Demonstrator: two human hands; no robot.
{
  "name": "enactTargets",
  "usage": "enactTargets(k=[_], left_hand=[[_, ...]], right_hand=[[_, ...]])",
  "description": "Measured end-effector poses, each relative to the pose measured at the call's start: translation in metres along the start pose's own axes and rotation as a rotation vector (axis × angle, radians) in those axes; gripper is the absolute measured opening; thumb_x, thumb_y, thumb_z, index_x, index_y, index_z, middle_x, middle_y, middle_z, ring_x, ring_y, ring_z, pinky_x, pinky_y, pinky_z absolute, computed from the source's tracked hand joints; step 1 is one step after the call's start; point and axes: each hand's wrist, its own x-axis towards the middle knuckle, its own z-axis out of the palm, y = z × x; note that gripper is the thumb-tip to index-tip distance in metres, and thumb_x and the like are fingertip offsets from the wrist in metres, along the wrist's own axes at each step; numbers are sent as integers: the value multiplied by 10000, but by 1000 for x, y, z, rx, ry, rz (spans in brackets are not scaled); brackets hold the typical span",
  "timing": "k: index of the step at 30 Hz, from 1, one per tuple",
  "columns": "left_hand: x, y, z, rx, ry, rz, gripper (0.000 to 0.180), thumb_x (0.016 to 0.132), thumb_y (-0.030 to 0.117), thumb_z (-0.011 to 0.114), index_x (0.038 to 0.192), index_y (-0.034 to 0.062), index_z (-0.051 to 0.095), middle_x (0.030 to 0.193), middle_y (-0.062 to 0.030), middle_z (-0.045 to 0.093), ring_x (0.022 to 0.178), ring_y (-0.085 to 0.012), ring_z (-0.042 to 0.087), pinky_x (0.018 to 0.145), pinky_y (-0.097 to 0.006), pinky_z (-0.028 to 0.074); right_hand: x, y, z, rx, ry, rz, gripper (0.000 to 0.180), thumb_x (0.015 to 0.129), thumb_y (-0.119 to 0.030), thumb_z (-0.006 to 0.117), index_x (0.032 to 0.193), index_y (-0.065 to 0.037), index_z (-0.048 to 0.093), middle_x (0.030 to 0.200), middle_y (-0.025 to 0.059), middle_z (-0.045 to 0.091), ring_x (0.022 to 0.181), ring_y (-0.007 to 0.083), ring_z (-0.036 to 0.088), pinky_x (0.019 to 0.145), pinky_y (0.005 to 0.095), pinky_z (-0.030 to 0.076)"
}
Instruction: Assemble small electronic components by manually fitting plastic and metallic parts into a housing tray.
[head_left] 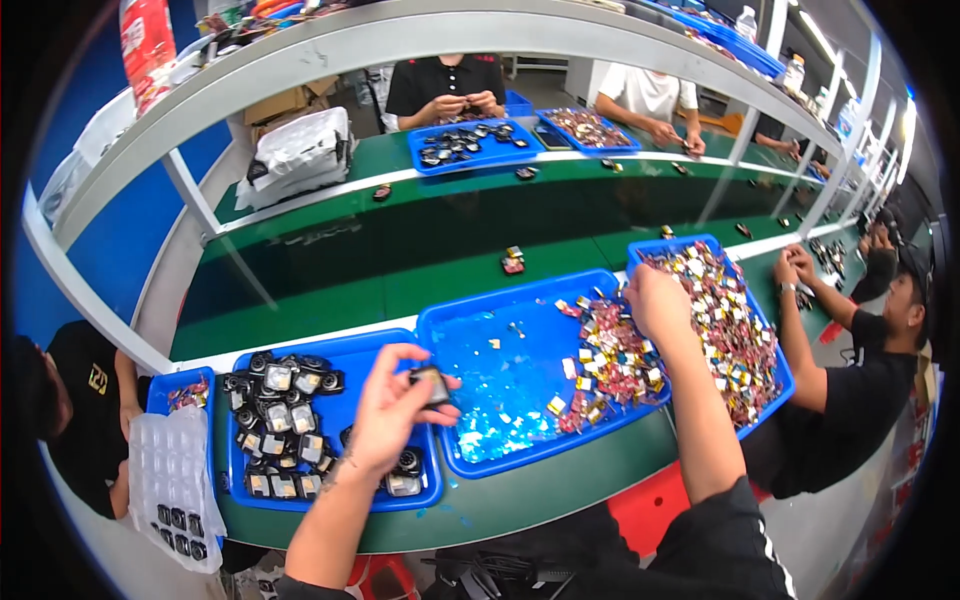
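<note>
My left hand (392, 408) grips a small black housing with a pale square face (432, 386) between thumb and fingers, above the right edge of a blue tray (385, 345). That tray holds several similar black housings (290, 415) with pale squares and round parts. My right hand (660, 302) is closed, with its fingertips pointing down where two other blue trays meet. Anything in its fingers is hidden. Below it, small red, white and yellow electronic parts (612, 350) heap up in the middle tray (520, 300). More such parts (710, 320) fill the right tray (785, 385).
A green conveyor belt (400, 260) runs beyond the trays, with a few small parts (513, 262) on it. A white metal frame (400, 60) arches overhead. Co-workers sit opposite and on both sides. At left is a clear plastic blister tray (165, 465) with black parts.
</note>
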Motion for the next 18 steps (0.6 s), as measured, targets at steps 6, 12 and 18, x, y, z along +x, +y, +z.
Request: enactTargets(k=[6,12,18], left_hand=[[-3,-18,13,219,-43,34,332,917,39,590,1246,82,579,1046,-63,581,824,-132,621,681,-234,548],[-10,-14,32,901,20,568,431,735,76,814,1148,108,695,1071,-85,554,913,-169,612,698,-258,542],[-16,-28,27,856,34,564,310,729,63,809,1029,113,750,995,-91,605,844,-187,639,708,-306,550]], right_hand=[[-56,-48,-16,1537,-356,231,187,890,-123,677,1041,-54,590,763,-5,614,658,82,570,600,214,471],[-107,-91,-22,2014,-775,391,240,941,-95,615,1163,-56,536,839,23,611,723,80,582,623,221,491],[-120,-109,-16,2184,-1023,484,209,952,-116,605,1145,-65,541,828,9,581,655,59,495,599,205,428]])
